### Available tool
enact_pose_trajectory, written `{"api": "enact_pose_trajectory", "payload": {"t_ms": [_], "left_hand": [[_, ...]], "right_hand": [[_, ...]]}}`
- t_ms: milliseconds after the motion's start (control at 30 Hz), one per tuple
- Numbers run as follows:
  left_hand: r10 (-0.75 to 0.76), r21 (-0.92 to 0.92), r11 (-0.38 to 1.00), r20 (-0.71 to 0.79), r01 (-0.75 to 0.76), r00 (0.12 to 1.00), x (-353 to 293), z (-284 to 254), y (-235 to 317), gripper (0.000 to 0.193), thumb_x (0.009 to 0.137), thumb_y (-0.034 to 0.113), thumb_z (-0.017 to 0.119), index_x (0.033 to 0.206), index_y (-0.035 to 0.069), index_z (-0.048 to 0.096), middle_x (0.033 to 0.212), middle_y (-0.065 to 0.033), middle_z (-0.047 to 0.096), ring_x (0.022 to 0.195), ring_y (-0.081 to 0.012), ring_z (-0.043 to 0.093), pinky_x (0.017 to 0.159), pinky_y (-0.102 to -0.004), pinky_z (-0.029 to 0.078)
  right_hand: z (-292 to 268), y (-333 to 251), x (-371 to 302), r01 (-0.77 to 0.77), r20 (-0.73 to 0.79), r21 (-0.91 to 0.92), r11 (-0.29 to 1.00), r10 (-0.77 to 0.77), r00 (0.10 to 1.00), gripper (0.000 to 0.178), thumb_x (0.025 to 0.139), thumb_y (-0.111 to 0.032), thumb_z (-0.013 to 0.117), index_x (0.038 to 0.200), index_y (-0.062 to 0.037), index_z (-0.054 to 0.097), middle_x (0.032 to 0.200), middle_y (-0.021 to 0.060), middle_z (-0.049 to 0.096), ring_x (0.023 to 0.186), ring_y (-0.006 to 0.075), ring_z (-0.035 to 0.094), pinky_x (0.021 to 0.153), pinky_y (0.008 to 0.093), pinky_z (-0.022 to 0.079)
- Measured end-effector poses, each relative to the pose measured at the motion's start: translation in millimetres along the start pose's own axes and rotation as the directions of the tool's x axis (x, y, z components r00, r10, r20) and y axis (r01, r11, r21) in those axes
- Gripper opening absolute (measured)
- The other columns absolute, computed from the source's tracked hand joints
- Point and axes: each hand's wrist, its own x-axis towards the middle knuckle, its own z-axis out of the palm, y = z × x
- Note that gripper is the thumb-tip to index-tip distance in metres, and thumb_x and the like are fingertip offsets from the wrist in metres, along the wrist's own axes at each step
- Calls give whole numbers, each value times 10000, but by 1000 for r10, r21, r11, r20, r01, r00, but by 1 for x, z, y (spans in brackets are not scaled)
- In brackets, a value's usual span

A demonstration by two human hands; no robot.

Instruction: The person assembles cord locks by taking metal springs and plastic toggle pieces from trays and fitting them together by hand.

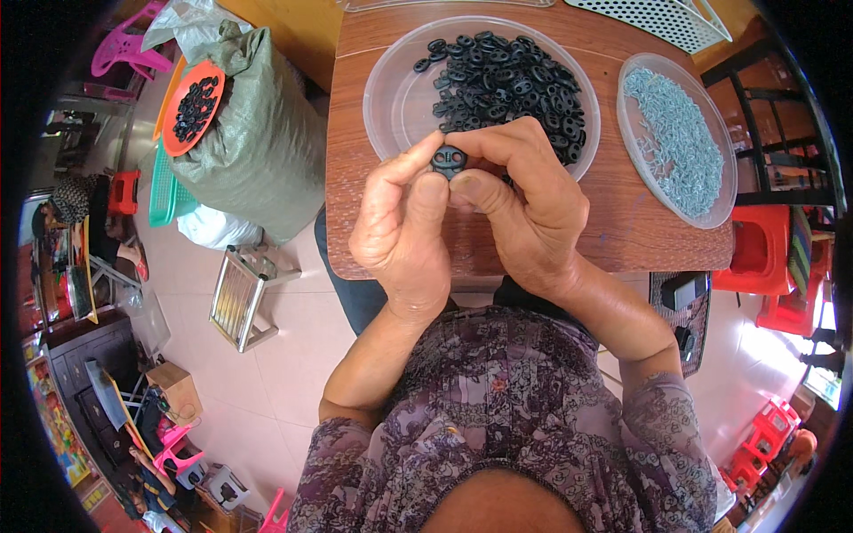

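Observation:
Between the fingertips of both hands is a small black two-hole cord lock (449, 160), its flat face with the two holes turned up toward me. My left hand (404, 226) pinches it from the left with thumb and forefinger. From the right, the thumb and forefinger of my right hand (529, 204) close on it too. Just beyond my hands, a round clear plastic tub (391, 107) holds a heap of similar black pieces (511, 84). Farther right, a shallow clear tub (633, 160) is filled with small silvery springs (680, 138).
A wooden table (613, 240) lies under the tubs, with a white perforated basket (662, 22) at its far right. Left of it, a stuffed green sack (258, 133) bears an orange plate (209, 75) of black pieces. A metal stool (244, 298) and red stools (751, 253) stand around.

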Motion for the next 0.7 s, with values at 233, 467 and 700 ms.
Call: {"api": "enact_pose_trajectory", "payload": {"t_ms": [233, 467, 700], "left_hand": [[87, 3, 996, -67, -87, 994, 1, 4, -11, 283, 885, 109, 583, 1091, -78, 531, 993, -112, 595, 851, -132, 569, 786, -254, 475], [73, 89, 994, -77, -66, 994, -2, 3, -20, 235, 898, 89, 559, 1067, -72, 534, 887, -81, 581, 730, -98, 546, 687, -230, 477], [54, 54, 997, -56, -51, 997, -2, 5, -18, 216, 912, 79, 529, 1074, -63, 518, 912, -89, 571, 755, -111, 546, 695, -238, 475]], "right_hand": [[2, 4, 4, 148, -13, -87, 985, -150, 989, 244, 668, 19, 658, 907, 5, 613, 793, 97, 576, 713, 247, 523, 604, 316, 433], [1, 12, 4, 238, -16, -153, 959, -243, 970, 249, 647, 43, 637, 892, 17, 602, 776, 113, 565, 679, 260, 511, 574, 330, 429], [1, 11, 4, 220, -13, -141, 965, -224, 975, 234, 676, 29, 619, 908, 16, 585, 800, 122, 557, 696, 275, 502, 598, 343, 424]]}}
